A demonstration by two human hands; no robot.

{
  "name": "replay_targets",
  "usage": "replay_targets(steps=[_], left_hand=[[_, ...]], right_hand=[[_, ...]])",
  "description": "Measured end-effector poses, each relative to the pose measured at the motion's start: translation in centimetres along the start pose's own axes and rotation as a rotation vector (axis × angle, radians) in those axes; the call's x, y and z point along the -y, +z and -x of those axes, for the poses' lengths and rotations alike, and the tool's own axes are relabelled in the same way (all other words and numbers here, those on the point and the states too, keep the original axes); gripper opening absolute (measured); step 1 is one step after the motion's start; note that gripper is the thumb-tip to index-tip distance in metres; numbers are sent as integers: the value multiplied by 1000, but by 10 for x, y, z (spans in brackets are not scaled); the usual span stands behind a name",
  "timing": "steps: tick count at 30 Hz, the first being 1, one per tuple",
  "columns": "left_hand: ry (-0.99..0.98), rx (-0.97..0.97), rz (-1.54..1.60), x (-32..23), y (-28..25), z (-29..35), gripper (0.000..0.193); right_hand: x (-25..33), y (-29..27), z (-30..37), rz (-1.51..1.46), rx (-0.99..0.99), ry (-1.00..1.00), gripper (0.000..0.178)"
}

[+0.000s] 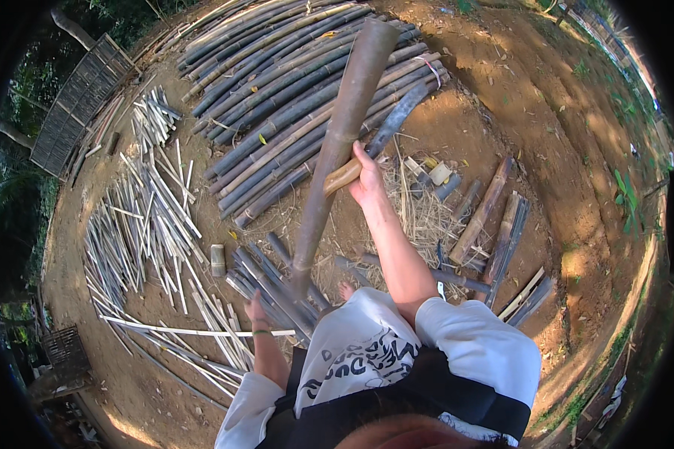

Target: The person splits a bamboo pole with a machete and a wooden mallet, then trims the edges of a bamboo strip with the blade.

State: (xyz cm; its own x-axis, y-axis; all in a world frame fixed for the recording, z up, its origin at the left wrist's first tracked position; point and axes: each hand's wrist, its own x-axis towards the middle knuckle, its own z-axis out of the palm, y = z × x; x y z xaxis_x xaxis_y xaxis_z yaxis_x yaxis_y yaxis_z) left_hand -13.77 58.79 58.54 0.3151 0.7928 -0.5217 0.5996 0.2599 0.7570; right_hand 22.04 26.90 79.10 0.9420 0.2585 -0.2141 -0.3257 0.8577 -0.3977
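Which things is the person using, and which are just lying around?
In use:
- bamboo pole, standing upright
- big knife in right hand
- left hand, low by the pole

Lying about:
- stacked bamboo poles
- pale split strips
- woven panel

My 1 view comes from a head-worn fisheye, aimed steeply down past the wearer's white shirt [367,352] at bare dirt ground [532,97]. Close in, the bamboo pole [337,142] rises toward the lens; the stacked bamboo poles [277,97] lie farther off, ahead. Edges curve near the black rim. No 2nd view overlaps.
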Motion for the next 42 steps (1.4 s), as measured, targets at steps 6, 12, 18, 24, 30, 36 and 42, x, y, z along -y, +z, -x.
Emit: replay_targets(steps=[6, 12, 18, 24, 30, 36, 42], left_hand=[[953, 610, 306, -346, 89, 121, 64], [893, 914, 636, -443, 114, 213, 52], [694, 1136, 817, -390, 129, 191, 39], [564, 1151, 757, -301, 174, 141, 43], [369, 1099, 621, -202, 227, 74, 28], [401, 1090, 367, -192, 233, 60, 33], [379, 1231, 110, -216, 220, 41, 26]], right_hand=[[-30, 28, 21, 263, 184, -87, 31], [-45, 18, 34, 422, 216, -81, 32], [-29, 13, 54, 712, 143, -100, 20], [7, -26, 121, 1065, 66, -59, 25], [6, -40, 180, 1185, 4, 82, 26], [-5, -68, 190, 1247, 49, 208, 33], [-5, -67, 187, 1352, 52, 239, 39]])
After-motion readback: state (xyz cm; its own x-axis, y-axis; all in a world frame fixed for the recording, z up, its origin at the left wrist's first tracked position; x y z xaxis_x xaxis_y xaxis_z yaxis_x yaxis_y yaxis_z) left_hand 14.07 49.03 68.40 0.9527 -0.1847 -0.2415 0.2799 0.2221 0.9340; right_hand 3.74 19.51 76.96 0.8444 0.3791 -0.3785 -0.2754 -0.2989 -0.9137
